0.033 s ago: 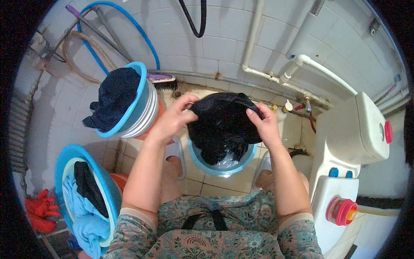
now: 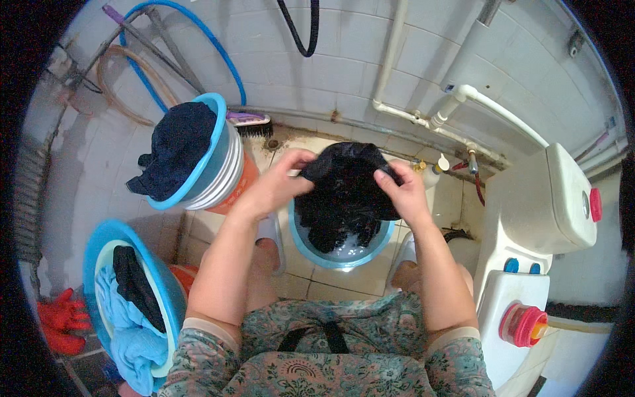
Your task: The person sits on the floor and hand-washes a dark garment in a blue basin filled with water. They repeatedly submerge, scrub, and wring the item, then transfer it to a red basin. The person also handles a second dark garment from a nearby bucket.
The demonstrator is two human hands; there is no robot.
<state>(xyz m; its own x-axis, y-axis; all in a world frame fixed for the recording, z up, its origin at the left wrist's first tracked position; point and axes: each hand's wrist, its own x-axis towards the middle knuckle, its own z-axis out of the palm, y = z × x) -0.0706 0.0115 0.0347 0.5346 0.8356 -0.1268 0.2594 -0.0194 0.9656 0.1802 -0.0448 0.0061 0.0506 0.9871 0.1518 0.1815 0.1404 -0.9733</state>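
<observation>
Left hand (image 2: pixel 281 184): gripped the upper left edge of the black cloth (image 2: pixel 344 192), with fingertips partly hidden by the fabric. Risked losing hold, in all likelihood through a shallow pinch on slick material.

Right hand (image 2: pixel 406 193): pinched the upper right edge, thumb laid on the near face, other fingers mostly behind. Seemed liable to let that corner drop under an uneven pull from the opposite side.

Black cloth: hung between both hands, above and partly inside the blue basin (image 2: pixel 340 264). Looked wet, to judge by the shine; probably weighed more for that, and so threatened to sag or slide free. Bunched low down, perhaps hiding a twist or snag.

Blue basin: stood on the tiled floor (image 2: pixel 344 291) between the feet, with water (image 2: pixel 349 252) showing at the near side. Appeared prone to splashing from a sudden drop, or to tipping from a knock.

Slippers (image 2: pixel 274 235): rested near either side of the basin. Might have skidded, given spilled water underfoot.

Bottle (image 2: pixel 431 175): stood just beyond the right hand. Risked toppling from a wide outward swing.

Blue-rimmed bucket (image 2: pixel 228 162): leaned in view beyond the left forearm, heaped with dark fabric (image 2: pixel 182 145). Could have shed an overhanging piece after a bump.
</observation>
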